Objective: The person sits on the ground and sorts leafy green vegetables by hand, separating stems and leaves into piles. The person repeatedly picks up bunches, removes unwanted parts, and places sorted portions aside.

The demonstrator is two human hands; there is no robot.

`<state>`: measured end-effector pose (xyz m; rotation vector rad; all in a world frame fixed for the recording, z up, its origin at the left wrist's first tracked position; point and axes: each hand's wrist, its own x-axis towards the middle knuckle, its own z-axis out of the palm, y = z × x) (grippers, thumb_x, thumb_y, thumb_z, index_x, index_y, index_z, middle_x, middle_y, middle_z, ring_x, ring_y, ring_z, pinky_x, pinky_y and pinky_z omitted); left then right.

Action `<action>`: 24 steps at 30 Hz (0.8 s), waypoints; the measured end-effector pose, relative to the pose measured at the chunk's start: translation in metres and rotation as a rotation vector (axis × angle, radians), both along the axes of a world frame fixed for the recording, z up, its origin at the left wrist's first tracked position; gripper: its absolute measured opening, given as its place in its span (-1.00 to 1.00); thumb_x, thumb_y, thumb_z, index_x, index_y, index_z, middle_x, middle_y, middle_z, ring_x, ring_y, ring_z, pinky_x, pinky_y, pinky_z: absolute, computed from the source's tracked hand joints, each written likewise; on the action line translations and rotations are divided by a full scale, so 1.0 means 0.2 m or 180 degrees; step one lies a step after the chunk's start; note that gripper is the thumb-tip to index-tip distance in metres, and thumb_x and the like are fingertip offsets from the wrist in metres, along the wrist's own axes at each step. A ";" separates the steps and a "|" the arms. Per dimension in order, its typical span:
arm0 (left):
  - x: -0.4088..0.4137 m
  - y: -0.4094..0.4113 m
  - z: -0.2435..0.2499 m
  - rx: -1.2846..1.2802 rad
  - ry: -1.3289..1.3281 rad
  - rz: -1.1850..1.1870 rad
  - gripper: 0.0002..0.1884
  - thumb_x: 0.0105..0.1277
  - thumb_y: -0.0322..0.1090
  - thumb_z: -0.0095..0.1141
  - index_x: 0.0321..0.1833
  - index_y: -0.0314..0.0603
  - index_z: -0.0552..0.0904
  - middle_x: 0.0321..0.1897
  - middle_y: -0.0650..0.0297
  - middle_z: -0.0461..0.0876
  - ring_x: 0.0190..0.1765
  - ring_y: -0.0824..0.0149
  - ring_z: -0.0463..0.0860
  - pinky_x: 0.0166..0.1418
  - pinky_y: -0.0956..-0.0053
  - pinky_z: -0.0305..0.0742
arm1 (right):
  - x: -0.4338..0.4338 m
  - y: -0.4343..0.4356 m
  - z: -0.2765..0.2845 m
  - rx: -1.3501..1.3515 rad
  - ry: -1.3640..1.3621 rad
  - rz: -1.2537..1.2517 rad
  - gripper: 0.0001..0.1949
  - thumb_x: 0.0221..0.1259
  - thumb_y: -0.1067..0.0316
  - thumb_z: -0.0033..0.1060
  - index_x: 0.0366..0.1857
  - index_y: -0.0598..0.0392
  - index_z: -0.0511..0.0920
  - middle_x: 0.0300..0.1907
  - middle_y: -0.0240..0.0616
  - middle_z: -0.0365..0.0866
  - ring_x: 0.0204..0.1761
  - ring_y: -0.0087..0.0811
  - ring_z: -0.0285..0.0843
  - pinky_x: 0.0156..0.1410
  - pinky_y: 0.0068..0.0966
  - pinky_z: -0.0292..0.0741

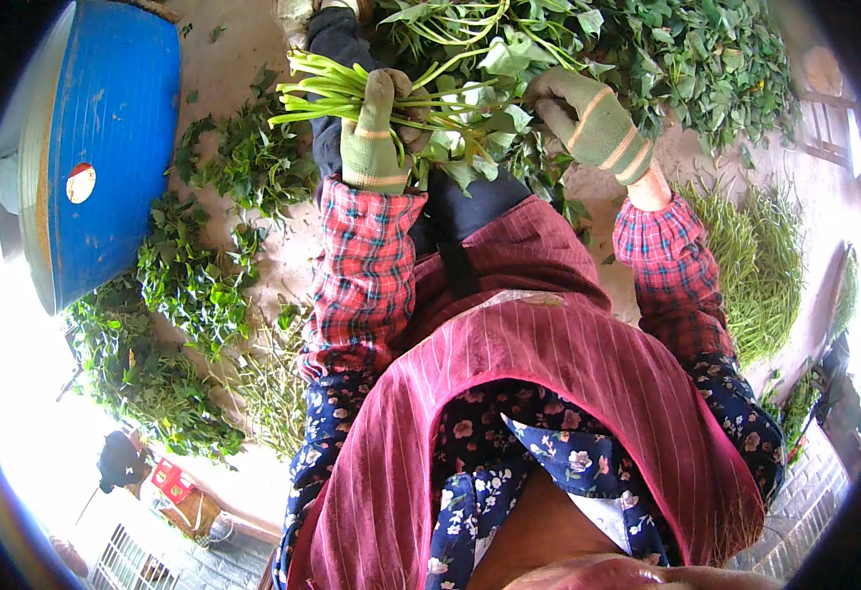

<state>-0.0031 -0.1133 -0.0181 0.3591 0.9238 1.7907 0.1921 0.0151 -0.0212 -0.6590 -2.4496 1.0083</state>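
My left hand, in a green knitted work glove with tan stripes, grips a bundle of pale green leaf stems. The cut-looking stem ends stick out to the left, and broad leaves hang on the bundle's right side over my dark-trousered lap. My right hand, gloved alike, is bent at the edge of a large heap of leafy green vines. Its fingers curl beside a leaf; whether they pinch a stem is hidden.
A big blue plastic tub stands at the left. Leafy heaps lie on the floor beside it. Bare stems are piled at right and at lower left. A wicker-like basket with a red item stands behind at lower left.
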 end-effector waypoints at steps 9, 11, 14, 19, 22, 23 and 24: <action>0.02 -0.01 0.09 0.0015 -0.0057 0.0028 -0.66 0.14 0.04 0.05 -0.42 -0.11 0.46 -0.63 0.28 0.43 -0.69 0.52 0.26 -0.70 0.67 0.08 | 0.13 0.24 0.04 -0.2755 0.1894 -0.3135 -0.90 0.08 0.41 -0.02 -0.36 0.06 0.51 -0.33 -0.30 0.55 -0.53 -0.54 0.40 -0.48 -0.69 0.37; -0.03 -0.02 0.09 0.0079 -0.0097 0.0016 -0.65 0.16 0.06 0.02 -0.38 -0.10 0.43 -0.64 0.29 0.42 -0.71 0.53 0.21 -0.69 0.65 0.06 | 0.18 0.19 0.14 -0.2471 0.1646 -0.2389 -0.92 0.06 0.40 0.02 -0.37 0.06 0.51 -0.34 -0.36 0.54 -0.54 -0.63 0.34 -0.52 -0.71 0.30; -0.06 0.00 0.08 0.0339 -0.0594 -0.0289 -0.69 0.21 0.05 -0.04 -0.36 -0.04 0.41 -0.62 0.35 0.38 -0.67 0.55 0.20 -0.64 0.66 0.07 | 0.16 0.02 0.23 -0.2155 0.0700 -0.0486 -0.90 0.04 0.41 0.05 -0.36 0.12 0.52 -0.49 -0.43 0.49 -0.57 -0.70 0.29 -0.47 -0.68 0.29; -0.03 0.02 0.10 0.0353 -0.0852 -0.0305 -0.72 0.26 0.02 -0.13 -0.35 0.00 0.42 -0.60 0.37 0.36 -0.66 0.55 0.19 -0.63 0.68 0.05 | -0.11 -0.20 0.16 -0.0005 0.0279 -0.0021 -0.82 -0.06 0.49 0.10 -0.30 0.17 0.53 -0.44 -0.25 0.54 -0.38 -0.43 0.52 -0.29 -0.61 0.42; -0.05 0.01 0.11 0.0531 -0.1098 -0.0368 -0.73 0.29 0.00 -0.19 -0.36 0.00 0.42 -0.59 0.36 0.33 -0.62 0.55 0.19 -0.62 0.68 0.06 | -0.17 -0.22 0.12 0.0240 0.0063 -0.0146 -0.80 -0.08 0.50 0.09 -0.29 0.14 0.54 -0.35 -0.14 0.54 -0.34 -0.22 0.53 -0.26 -0.49 0.46; -0.05 0.01 0.11 0.0501 -0.1085 -0.0392 -0.73 0.29 0.00 -0.18 -0.36 0.00 0.42 -0.59 0.36 0.33 -0.62 0.55 0.19 -0.62 0.68 0.06 | -0.17 -0.22 0.11 0.0177 -0.0058 -0.0257 -0.80 -0.07 0.51 0.08 -0.30 0.14 0.54 -0.35 -0.14 0.54 -0.35 -0.21 0.53 -0.25 -0.48 0.46; -0.05 0.00 0.11 0.0524 -0.1080 -0.0400 -0.73 0.29 0.00 -0.18 -0.37 0.01 0.42 -0.59 0.37 0.32 -0.62 0.55 0.19 -0.62 0.69 0.05 | -0.17 -0.22 0.10 0.0229 0.0218 -0.0164 -0.81 -0.07 0.51 0.08 -0.30 0.15 0.53 -0.35 -0.14 0.54 -0.34 -0.21 0.53 -0.25 -0.49 0.46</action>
